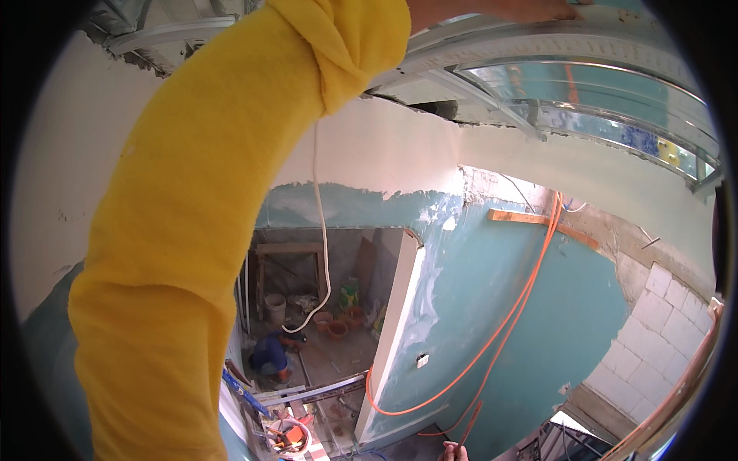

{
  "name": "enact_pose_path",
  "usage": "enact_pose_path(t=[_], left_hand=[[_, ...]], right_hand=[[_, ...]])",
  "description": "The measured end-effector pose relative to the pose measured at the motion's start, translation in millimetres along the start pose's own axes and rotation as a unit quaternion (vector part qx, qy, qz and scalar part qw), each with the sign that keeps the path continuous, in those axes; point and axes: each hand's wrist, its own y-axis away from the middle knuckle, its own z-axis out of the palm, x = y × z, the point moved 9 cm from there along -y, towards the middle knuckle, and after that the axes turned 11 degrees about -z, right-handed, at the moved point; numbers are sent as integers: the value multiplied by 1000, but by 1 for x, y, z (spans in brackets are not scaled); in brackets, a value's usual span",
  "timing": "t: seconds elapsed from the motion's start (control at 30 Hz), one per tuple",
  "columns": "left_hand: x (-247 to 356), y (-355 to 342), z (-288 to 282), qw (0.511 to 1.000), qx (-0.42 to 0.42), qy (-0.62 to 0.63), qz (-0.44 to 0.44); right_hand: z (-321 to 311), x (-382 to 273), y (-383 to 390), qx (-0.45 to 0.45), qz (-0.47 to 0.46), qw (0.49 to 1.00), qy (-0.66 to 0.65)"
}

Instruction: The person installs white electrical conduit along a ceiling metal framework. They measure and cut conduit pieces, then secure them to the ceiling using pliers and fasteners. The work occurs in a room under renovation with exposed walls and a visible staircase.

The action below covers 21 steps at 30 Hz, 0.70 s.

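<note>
My left arm, in a yellow sleeve, rises across the left side and bends over to the upper right. At the top edge, my left hand (530,9) lies against a silvery metal ceiling channel (530,48); most of its fingers are cut off by the picture's edge, so its grip is unclear. Low at the bottom edge, only the fingers of my right hand (453,452) show. They are closed around a slender reddish-brown tool (472,424) that points upward; its exact kind is too small to make out.
An orange cable (503,330) loops down the teal wall (565,319) from a wooden strip (519,217). A white cord (320,223) hangs by the doorway. Far below, a person in blue (270,352) crouches near several buckets. A tool bucket (292,438) stands below.
</note>
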Motion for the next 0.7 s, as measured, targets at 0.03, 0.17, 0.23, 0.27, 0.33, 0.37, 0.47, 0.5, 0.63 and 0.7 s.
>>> enact_pose_path(t=[0.03, 0.17, 0.23, 0.27, 0.33, 0.37, 0.47, 0.5, 0.63, 0.7], left_hand=[[-1, -2, 1, 1000, -9, -8, -8], [2, 0, 2, 1000, 5, 5, -6], [5, 0, 2, 1000, 17, 6, 18], [6, -1, 1, 999, 13, -6, 30], [5, -2, -1, 999, 6, -20, 33], [7, -1, -5, 999, 1, -21, 26], [8, 0, -4, 999, -25, -9, 37], [9, 0, -4, 998, -34, -2, 46], [7, -3, -3, 998, -51, -43, 19], [5, -2, -5, 996, -28, -69, 43]], right_hand=[[-1, 5, -1, -1, 1, 1000, -1], [1, 12, -3, -14, -6, 1000, 13], [4, 13, -3, -20, -11, 1000, 17], [4, 12, -2, -23, -12, 999, 21], [5, 8, -3, -25, -17, 999, 33], [6, 8, -3, -22, -5, 999, 26], [7, 5, 1, -16, -2, 999, 30], [6, 4, 2, -14, -8, 999, 36], [-6, 19, 7, -2, -14, 999, 46], [-7, 10, 9, 16, -14, 999, 24]])
